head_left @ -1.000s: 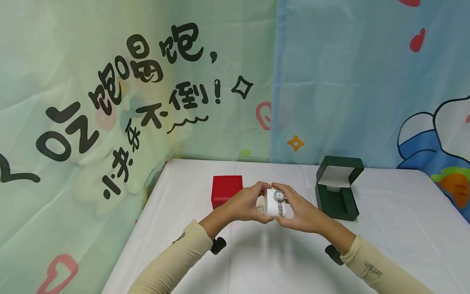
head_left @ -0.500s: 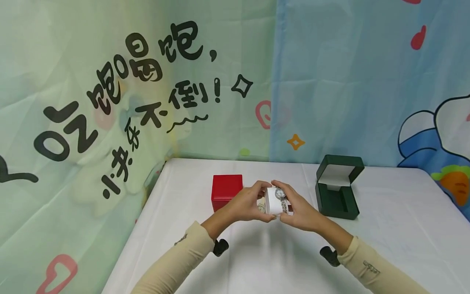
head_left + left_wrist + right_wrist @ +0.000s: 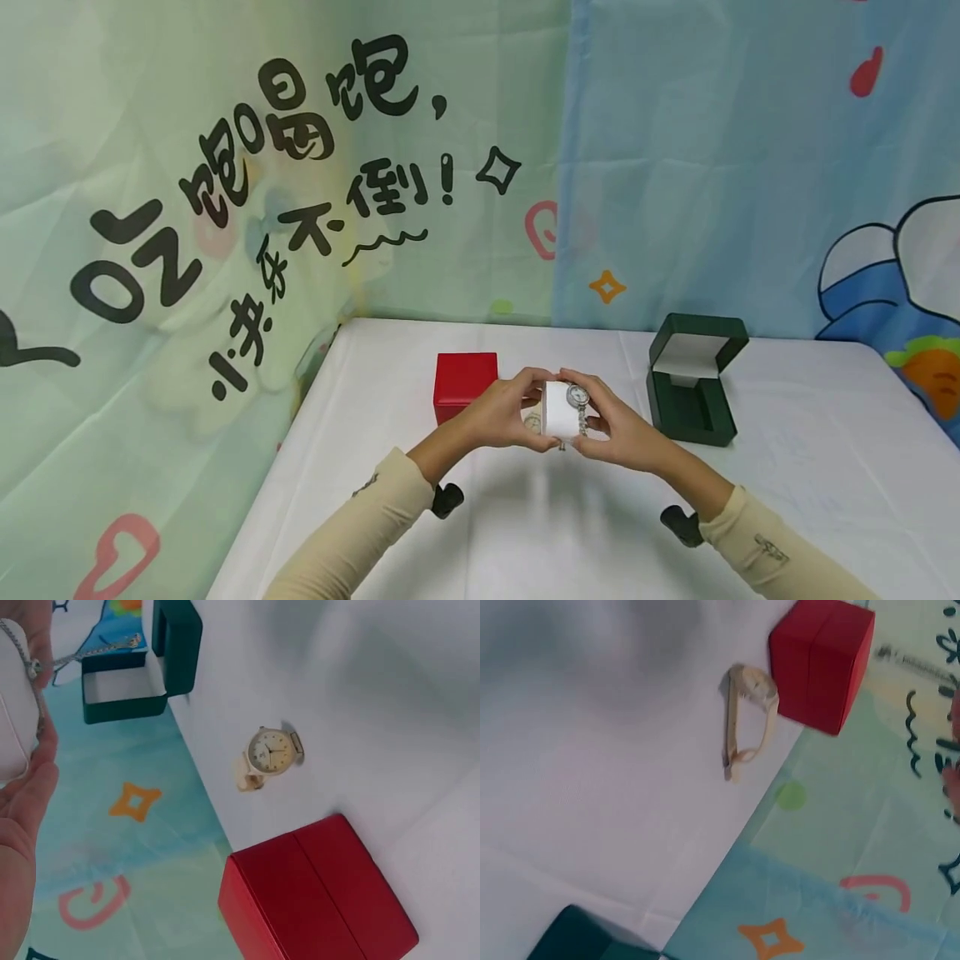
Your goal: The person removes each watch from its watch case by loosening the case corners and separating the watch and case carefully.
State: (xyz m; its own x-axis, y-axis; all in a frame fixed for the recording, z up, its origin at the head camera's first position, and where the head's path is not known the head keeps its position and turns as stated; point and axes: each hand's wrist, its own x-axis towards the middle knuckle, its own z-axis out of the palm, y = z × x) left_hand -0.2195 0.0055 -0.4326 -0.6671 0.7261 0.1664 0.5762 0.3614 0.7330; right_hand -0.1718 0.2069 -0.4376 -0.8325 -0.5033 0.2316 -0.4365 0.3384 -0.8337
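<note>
My left hand (image 3: 495, 419) grips a white watch cushion (image 3: 559, 410) from the left, above the table. My right hand (image 3: 621, 429) pinches a silver bracelet watch (image 3: 577, 397) at the cushion's right edge, its round dial facing up. The bracelet's loose end shows below the cushion in the head view, and in the left wrist view a thin silver chain (image 3: 97, 652) sticks out from it. A beige-strapped watch (image 3: 271, 750) lies on the table beneath, partly seen behind my left fingers in the head view. Only fingertips (image 3: 952, 780) show in the right wrist view.
A closed red box (image 3: 465, 383) stands behind my left hand, close to the beige watch. At the back right a dark green box (image 3: 690, 425) stands with its lid raised. A white cloth (image 3: 810, 450) covers the table; printed curtains (image 3: 750, 167) hang behind.
The silver watch has shifted right across the cushion to its edge, baring more white. Its bracelet end has come to show below. The right thumb has moved slightly right; the boxes stay put.
</note>
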